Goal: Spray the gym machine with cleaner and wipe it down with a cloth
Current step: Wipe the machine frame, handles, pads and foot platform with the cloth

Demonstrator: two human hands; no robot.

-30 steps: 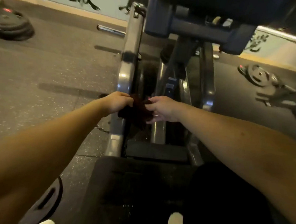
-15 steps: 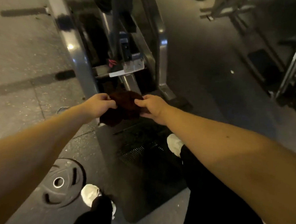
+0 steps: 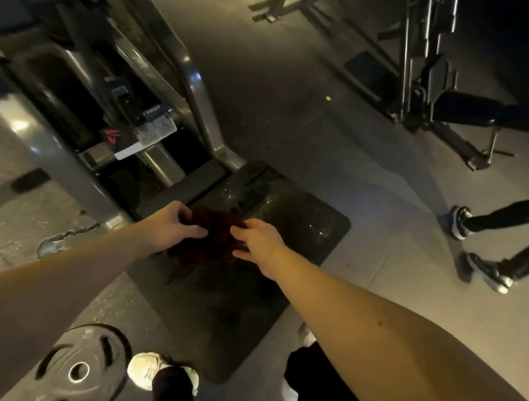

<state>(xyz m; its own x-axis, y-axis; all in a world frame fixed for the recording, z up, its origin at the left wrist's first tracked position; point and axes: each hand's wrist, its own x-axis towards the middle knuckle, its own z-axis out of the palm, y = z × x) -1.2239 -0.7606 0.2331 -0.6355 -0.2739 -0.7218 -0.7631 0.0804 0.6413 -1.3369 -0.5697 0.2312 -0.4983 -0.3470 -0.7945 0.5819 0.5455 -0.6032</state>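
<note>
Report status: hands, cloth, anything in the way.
Both gripping: left hand and right hand pinch the dark cloth between them. Cloth over the machine's black footplate; contact unclear. Nearby: weight plate on floor, another person's feet at right.

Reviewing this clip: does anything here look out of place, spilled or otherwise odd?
A weight plate lies flat on the floor beside a white shoe, not racked. The machine's black footplate glistens with droplets, probably unwiped cleaner. The left hand and right hand grip the dark cloth over it.
</note>
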